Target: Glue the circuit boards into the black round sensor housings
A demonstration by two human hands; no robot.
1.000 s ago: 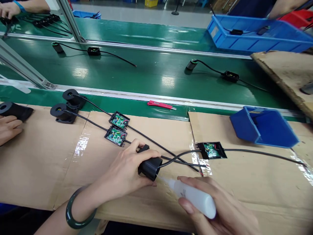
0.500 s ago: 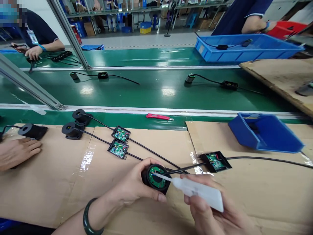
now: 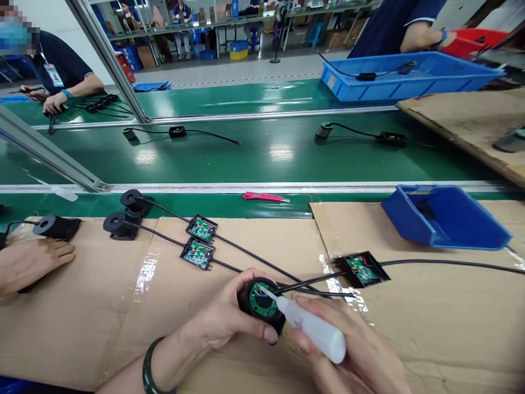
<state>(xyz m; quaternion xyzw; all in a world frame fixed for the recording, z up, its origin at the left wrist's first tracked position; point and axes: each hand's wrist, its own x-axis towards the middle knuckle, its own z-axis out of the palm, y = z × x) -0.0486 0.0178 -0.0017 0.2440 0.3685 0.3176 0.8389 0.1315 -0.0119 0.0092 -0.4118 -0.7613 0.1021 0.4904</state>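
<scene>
My left hand (image 3: 229, 314) is wrapped round a black round housing (image 3: 245, 303) with a green ring-shaped circuit board (image 3: 268, 310) facing up. Between the fingers of my right hand (image 3: 348, 345) is a white squeeze bottle (image 3: 314, 328) with a thin nozzle. Its tip points at the upper part of the ring board, by some small wires; whether it touches is hard to tell. A black cable runs from the housing to an open black box (image 3: 363, 270) holding a green circuit board. Left of it lie two more open boxes with circuit boards (image 3: 197, 253), cabled to black round housings (image 3: 118, 224).
A co-worker's hand (image 3: 36, 262) rests at the left beside another black housing (image 3: 57, 227). Cardboard (image 3: 82, 312) covers the bench. A red cutter (image 3: 266, 197) and a blue bin (image 3: 447, 219) stand at its far side. Beyond, a green conveyor (image 3: 229, 158) carries cabled parts.
The bottle has turned steeper, and its nozzle tip has shifted slightly right and up on the ring board. My right hand moved left with it. Parts on the conveyor have slid right.
</scene>
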